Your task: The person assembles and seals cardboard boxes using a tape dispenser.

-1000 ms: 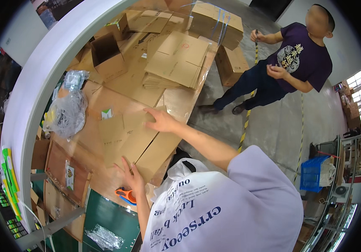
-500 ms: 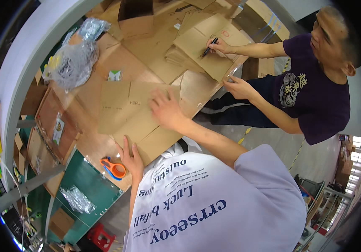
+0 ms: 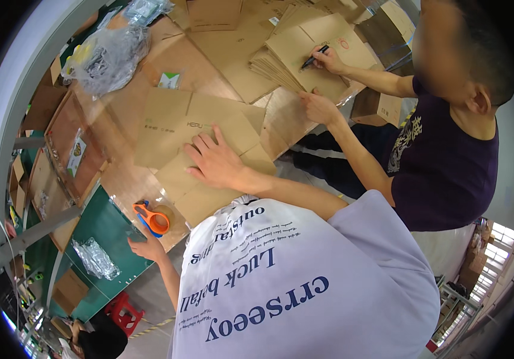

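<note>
My right hand (image 3: 215, 161) lies flat, fingers apart, on a flattened brown cardboard box (image 3: 191, 128) on the cardboard-covered table (image 3: 122, 185). My left hand (image 3: 146, 245) rests at the table's near edge, holding nothing, just below an orange tape dispenser (image 3: 155, 219). Across the table corner a co-worker in a dark purple shirt (image 3: 442, 161) writes with a black marker (image 3: 315, 58) on a stack of flat cardboard (image 3: 305, 51). The co-worker's other hand (image 3: 318, 107) presses on the table's edge.
A clear plastic bag of small parts (image 3: 110, 57) and a small green-and-white packet (image 3: 170, 79) lie at the table's far side. A green shelf (image 3: 98, 227) with a bagged item (image 3: 92, 257) sits left of me. A red stool (image 3: 125, 311) stands on the floor.
The co-worker has stepped up to the table and bent over to write. My right hand has drawn back toward me across the flat cardboard. My left hand stays by the tape dispenser.
</note>
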Tool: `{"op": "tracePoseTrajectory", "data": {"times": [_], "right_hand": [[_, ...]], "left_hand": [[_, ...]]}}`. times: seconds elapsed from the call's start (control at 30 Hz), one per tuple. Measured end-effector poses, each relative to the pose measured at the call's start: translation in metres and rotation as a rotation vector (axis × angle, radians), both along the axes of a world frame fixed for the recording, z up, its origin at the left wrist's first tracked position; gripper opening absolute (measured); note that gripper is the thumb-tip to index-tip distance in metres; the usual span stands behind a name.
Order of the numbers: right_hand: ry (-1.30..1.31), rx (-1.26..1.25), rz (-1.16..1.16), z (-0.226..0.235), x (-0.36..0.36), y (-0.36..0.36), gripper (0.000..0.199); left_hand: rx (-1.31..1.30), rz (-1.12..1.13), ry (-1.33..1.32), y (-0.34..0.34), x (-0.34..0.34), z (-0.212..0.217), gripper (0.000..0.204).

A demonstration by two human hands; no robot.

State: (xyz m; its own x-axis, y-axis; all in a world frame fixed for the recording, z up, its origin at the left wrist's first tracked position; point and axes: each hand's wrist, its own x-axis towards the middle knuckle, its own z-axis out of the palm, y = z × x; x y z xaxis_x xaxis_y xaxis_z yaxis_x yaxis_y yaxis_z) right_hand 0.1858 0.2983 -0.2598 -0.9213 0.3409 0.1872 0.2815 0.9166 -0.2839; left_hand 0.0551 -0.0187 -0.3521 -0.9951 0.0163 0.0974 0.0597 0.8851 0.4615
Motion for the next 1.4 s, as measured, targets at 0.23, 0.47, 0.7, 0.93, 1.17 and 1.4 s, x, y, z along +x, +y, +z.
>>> {"op": "tracePoseTrajectory", "data": {"times": [0.23, 0.47, 0.7, 0.93, 1.17, 1.4], "right_hand": [[-0.082, -0.080, 0.026, 0.006, -0.006, -0.001, 0.053], [-0.003, -0.109, 0.001, 0.007, -0.006, -0.001, 0.054], [0.025, -0.171, 0.040, 0.002, -0.011, 0.006, 0.055], [0.232, -0.128, -0.005, -0.020, -0.018, 0.026, 0.035], [0.424, -0.279, 0.064, 0.008, -0.017, 0.016, 0.008], [0.554, -0.442, 0.333, 0.100, -0.007, -0.026, 0.019]], "left_hand": [[-0.260, 0.192, -0.395, -0.027, 0.008, -0.092, 0.101], [0.140, 0.080, -0.379, -0.027, 0.007, -0.086, 0.050], [0.554, 0.288, -0.715, -0.024, -0.006, -0.069, 0.021], [0.725, 0.257, -0.580, 0.005, -0.007, -0.019, 0.020], [0.934, 0.192, -0.271, 0.054, -0.010, 0.108, 0.017], [0.880, 0.027, -0.360, 0.108, 0.005, 0.173, 0.014]]}}
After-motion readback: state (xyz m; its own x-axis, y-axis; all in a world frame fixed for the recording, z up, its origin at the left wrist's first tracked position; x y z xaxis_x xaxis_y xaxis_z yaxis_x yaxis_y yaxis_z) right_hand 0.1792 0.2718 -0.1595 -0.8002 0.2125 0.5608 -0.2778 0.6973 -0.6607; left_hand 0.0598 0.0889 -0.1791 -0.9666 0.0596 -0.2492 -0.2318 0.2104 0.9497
